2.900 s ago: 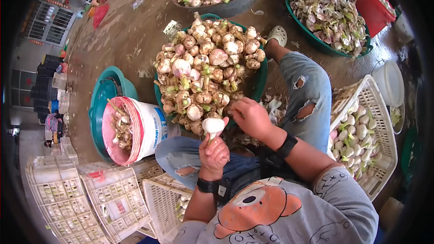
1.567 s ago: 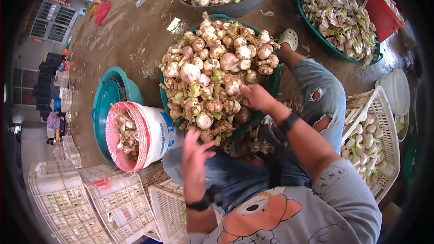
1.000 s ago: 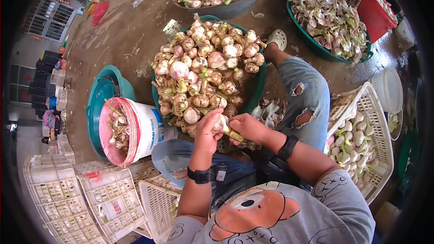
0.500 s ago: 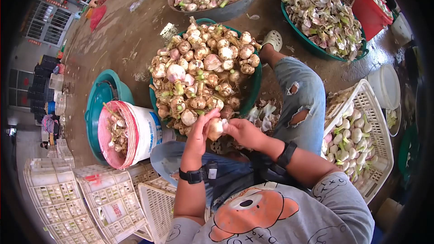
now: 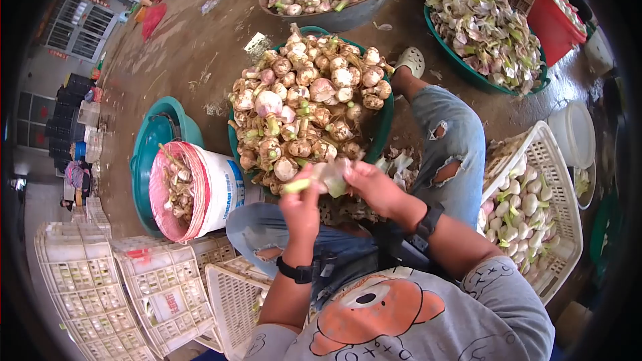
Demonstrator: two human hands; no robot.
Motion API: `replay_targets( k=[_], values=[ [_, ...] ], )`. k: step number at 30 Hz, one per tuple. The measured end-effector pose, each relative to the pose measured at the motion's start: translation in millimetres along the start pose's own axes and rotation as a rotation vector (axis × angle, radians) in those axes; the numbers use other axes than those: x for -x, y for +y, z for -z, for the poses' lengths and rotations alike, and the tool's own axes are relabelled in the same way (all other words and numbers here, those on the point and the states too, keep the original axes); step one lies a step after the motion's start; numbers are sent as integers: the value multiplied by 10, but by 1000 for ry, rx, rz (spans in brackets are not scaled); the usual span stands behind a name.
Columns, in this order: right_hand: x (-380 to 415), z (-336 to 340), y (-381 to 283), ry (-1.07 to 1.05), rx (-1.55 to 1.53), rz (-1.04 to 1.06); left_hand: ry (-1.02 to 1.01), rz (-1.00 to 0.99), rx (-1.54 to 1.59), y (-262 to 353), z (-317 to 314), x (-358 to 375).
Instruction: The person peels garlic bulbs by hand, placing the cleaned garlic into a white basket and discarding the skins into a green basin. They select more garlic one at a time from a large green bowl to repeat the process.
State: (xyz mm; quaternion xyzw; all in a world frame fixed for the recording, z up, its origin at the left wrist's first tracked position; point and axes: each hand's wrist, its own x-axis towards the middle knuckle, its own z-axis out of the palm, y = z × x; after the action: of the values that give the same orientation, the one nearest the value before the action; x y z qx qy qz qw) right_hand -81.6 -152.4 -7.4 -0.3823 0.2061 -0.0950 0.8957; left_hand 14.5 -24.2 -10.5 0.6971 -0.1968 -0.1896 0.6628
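Note:
In front of my lap, my left hand (image 5: 301, 210) is closed round a garlic bulb (image 5: 328, 177) whose green stem (image 5: 295, 186) points left. My right hand (image 5: 371, 188) pinches pale, loose skin at the bulb's right side. The bulb's outline is blurred and partly covered by fingers. Just beyond both hands stands a green basin (image 5: 382, 135) heaped with unpeeled, soil-marked garlic (image 5: 307, 103). Some loose skins (image 5: 400, 168) lie between the basin and my right knee.
A white crate (image 5: 568, 227) of peeled garlic stands at right. A green tub (image 5: 495, 80) of skins and a metal basin (image 5: 358, 17) of garlic are at the back. At left are a white bucket (image 5: 217, 190), a green tub (image 5: 144, 140) and stacked crates (image 5: 87, 287).
My left hand has turned and closed; the bulb's green stem now shows, pointing left. Pale skin is stretched towards my right hand, which has moved slightly right. The whole view has shifted a little.

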Motion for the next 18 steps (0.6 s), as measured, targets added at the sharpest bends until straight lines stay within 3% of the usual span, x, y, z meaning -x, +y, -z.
replay_targets(
  k=[1,2,4,6,7,8,10,11,12,13,14,16,17,18],
  values=[
    [96,30,-25,-89,298,93,112,323,536,70,15,-65],
    [209,22,-67,-264,430,178,180,499,756,27,107,-127],
    [319,31,-131,-370,553,583,282,728,957,-58,279,-207],
    [475,120,-446,-160,232,335,201,794,1089,-114,495,-225],
    [484,140,-597,-83,196,399,102,874,1213,-132,566,-187],
    [442,179,-711,-2,161,464,117,872,1217,-79,571,-154],
    [324,311,-775,-96,-37,439,247,796,1058,200,503,-134],
    [179,438,-686,-116,28,347,408,795,972,337,501,-110],
    [95,440,-677,-223,462,254,355,711,1048,297,693,-28],
    [82,457,-605,-258,1103,195,330,617,1182,226,965,103],
    [66,489,-522,-278,1742,111,497,490,1067,353,1117,281],
    [-178,586,-457,-270,1832,37,488,259,1179,275,1696,781],
    [-345,638,-407,-265,1916,-38,823,376,1120,444,1763,999],
    [-575,701,-302,-208,1767,80,950,499,1146,600,1721,1116]
  ],
)
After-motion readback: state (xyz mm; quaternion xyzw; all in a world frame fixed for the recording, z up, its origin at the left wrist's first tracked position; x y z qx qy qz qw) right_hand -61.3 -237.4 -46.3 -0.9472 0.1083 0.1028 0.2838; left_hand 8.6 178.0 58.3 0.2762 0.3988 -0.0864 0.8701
